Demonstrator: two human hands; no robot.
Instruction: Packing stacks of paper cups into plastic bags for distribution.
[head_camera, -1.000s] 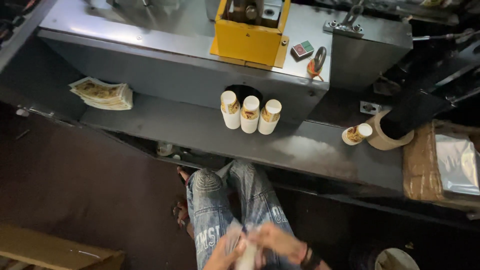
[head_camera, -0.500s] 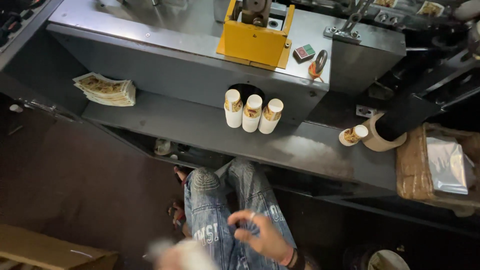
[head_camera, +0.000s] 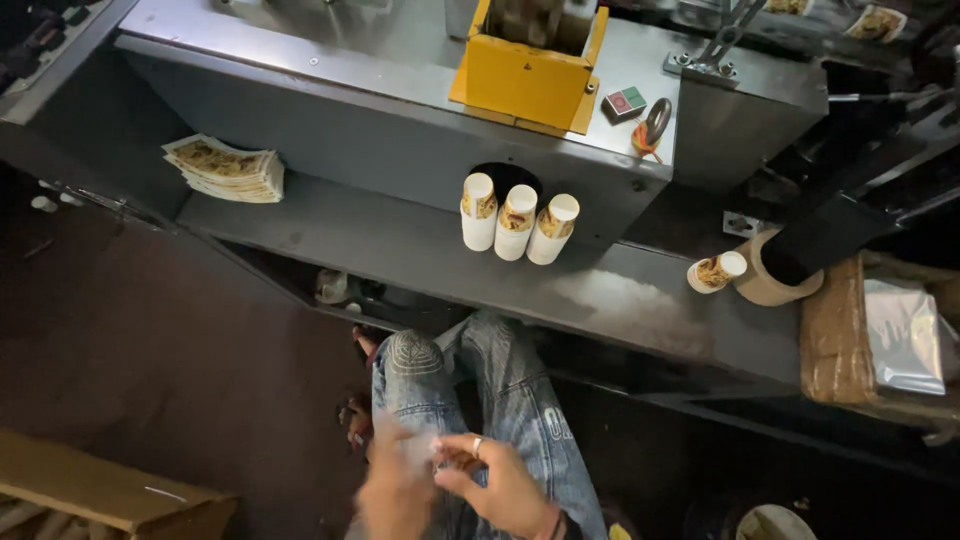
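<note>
Grey machine bench (head_camera: 400, 240) carrying three upright paper cups (head_camera: 517, 222). Below, over the lap, right hand (head_camera: 505, 485) pinches a blurred pale cup (head_camera: 425, 452); left hand (head_camera: 392, 495) blurred, grip indiscernible. A loose pinch could drop it.

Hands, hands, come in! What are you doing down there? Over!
Left hand blurred, right hand with ring, both together over denim lap. Something pale between fingers, too blurred to name. Three white printed paper cups on grey metal shelf, untouched.
</note>
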